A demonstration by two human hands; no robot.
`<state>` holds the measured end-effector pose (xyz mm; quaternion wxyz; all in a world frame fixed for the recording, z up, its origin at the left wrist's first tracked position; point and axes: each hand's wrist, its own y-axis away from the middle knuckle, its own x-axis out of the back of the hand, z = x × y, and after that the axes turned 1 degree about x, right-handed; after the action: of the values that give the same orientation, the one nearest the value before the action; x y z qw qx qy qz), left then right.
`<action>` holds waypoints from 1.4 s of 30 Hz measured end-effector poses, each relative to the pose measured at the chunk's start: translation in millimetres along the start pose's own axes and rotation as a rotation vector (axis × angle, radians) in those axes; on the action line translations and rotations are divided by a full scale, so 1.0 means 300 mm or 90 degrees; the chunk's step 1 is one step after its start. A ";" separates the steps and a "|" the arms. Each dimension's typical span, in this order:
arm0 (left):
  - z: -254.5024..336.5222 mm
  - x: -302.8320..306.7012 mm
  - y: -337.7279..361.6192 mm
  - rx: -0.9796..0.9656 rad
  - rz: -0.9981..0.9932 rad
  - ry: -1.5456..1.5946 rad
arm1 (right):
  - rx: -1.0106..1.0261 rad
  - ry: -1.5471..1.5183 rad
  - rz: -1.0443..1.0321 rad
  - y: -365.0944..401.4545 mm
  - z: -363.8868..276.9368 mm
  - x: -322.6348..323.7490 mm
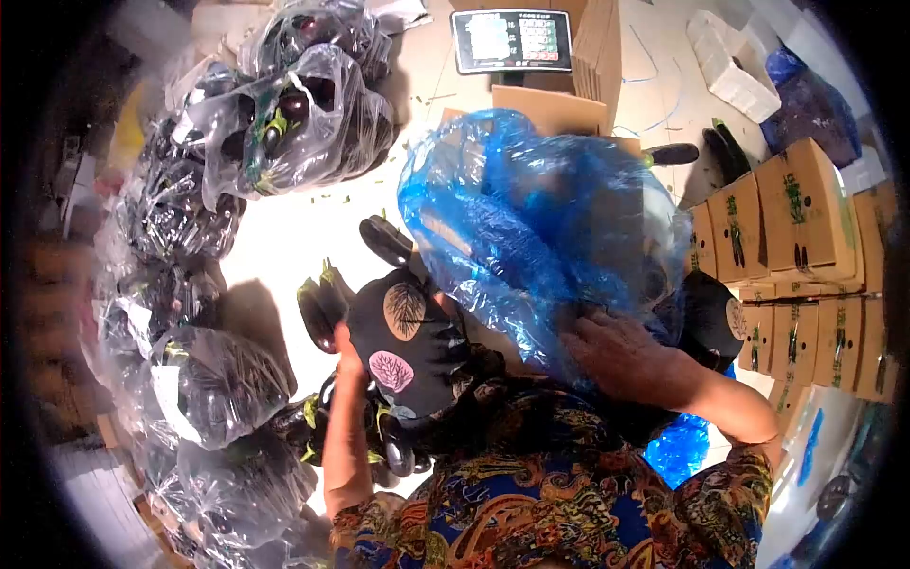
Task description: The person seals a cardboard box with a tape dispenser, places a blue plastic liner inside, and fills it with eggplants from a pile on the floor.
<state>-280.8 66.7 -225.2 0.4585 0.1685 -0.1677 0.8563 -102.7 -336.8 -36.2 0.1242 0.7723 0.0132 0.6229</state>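
Your left hand (pixel 349 355) grasps eggplants (pixel 320 308) beside your knee (pixel 389 332), which hides part of that grip; your right hand (pixel 621 353) presses the blue bag (pixel 493 228), seemingly to steady its loose film at the cardboard box (pixel 555 107), but whether it clenches I can't tell. Knee and film stand between your hands, with filled bags (pixel 218 384) crowding your left.

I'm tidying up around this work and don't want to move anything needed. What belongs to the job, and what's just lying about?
In the job:
- blue bag, under the right hand
- eggplants at the left hand
- probably the scale

Apparently just lying about:
- white foam box
- blue strip on the right
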 end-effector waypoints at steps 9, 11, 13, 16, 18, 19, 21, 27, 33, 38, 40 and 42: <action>0.682 -0.067 -0.500 0.298 -0.401 0.006 | -0.097 -0.471 0.096 -0.024 -0.032 0.087; 0.616 -0.107 -0.542 0.319 -0.427 0.058 | -0.144 -0.598 0.050 -0.019 -0.025 0.095; 0.608 -0.110 -0.555 0.308 -0.440 0.157 | -0.191 -0.694 0.014 -0.019 -0.025 0.092; 0.624 -0.037 -0.534 0.240 -0.449 0.208 | -0.256 -0.802 -0.039 -0.017 -0.042 0.076; 0.605 0.039 -0.498 0.275 -0.448 0.206 | -0.290 -0.848 -0.070 -0.009 -0.048 0.074; 0.572 0.079 -0.483 0.290 -0.464 0.186 | -0.292 -0.867 -0.061 0.001 -0.057 0.069; 0.472 0.122 -0.432 0.366 -0.449 0.222 | -0.286 -0.881 -0.040 0.024 -0.064 0.057; 0.200 -0.013 -0.349 0.288 -0.412 0.076 | -0.344 -0.872 0.071 0.142 -0.032 0.022; 0.093 -0.182 -0.381 0.444 -0.321 0.373 | -0.450 -0.815 0.224 0.097 0.092 -0.066; 0.175 -0.200 -0.441 0.471 -0.274 0.523 | -0.487 -0.804 0.269 0.078 0.165 -0.101; 0.228 -0.221 -0.437 0.531 -0.214 0.568 | -0.494 -0.814 0.252 0.102 0.151 -0.101; 0.236 -0.216 -0.417 0.599 -0.124 0.532 | -0.499 -0.818 0.235 0.132 0.136 -0.096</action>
<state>-132.0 53.6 -174.6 0.4378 0.0181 0.4358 0.7862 -75.2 -387.2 -63.4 0.2662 0.8713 -0.4118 0.0226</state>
